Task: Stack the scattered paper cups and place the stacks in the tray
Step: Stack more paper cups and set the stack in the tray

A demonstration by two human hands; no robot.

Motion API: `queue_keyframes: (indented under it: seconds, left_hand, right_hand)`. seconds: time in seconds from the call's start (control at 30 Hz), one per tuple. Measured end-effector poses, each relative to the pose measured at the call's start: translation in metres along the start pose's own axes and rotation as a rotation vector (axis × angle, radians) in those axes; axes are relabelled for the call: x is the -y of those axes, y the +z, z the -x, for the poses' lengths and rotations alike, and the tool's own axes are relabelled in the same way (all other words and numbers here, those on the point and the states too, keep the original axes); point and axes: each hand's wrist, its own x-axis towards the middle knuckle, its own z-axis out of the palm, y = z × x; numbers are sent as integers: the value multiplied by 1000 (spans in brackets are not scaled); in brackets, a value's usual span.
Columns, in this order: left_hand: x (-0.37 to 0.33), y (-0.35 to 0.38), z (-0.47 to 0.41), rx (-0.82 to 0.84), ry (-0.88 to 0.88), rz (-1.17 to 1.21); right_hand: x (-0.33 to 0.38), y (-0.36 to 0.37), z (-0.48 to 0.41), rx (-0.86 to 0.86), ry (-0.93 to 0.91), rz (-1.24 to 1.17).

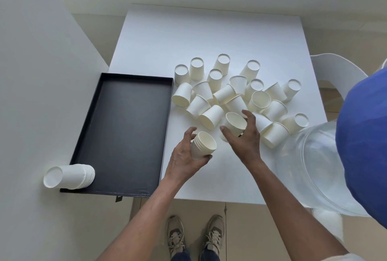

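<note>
- Two dozen or so loose cups (225,95) scattered mid-table (188,30), some upside down, some tipped on their sides, several touching or overlapping; no order to the heap, hence the one-at-a-time picking
- Left hand (184,156) wrapped around a short stack (203,145) of nested cups, mouth tilted up and toward the heap; held clear of the table, apparently to take the next cup straight in
- Right hand (243,137) curled over one cup (236,123) at the near edge of the heap, thumb and fingers on opposite sides of its wall; grip looks formed, though whether lifted or resting cannot be told
- Black tray (125,131) at the table's left edge, floor bare, long side just beside the heap; close placing keeps the carry short
- Finished stack (69,177) lying on its side across the tray's near-left corner, base poking past the rim; likely laid flat because a tall stack would topple
- Clear bowl (314,168) at the near right corner, just beside the outermost cups
- Much of the job judged ahead: most cups unstacked, one stack at the tray
</note>
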Motion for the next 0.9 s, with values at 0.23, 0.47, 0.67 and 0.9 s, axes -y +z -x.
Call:
queue_keyframes:
  seconds: [0.23,0.47,0.67,0.9]
  left_hand:
    - [-4,4,-3,0,35,-27]
    - [2,0,0,-14,37,40]
    - [5,-2,-3,-65,96,69]
    - [17,-11,-1,-116,78,13]
  right_hand:
    - [18,19,21,116,-27,-92]
    - [19,34,36,209,18,-102]
    - [17,43,42,415,100,-57]
    - [25,47,16,383,195,77]
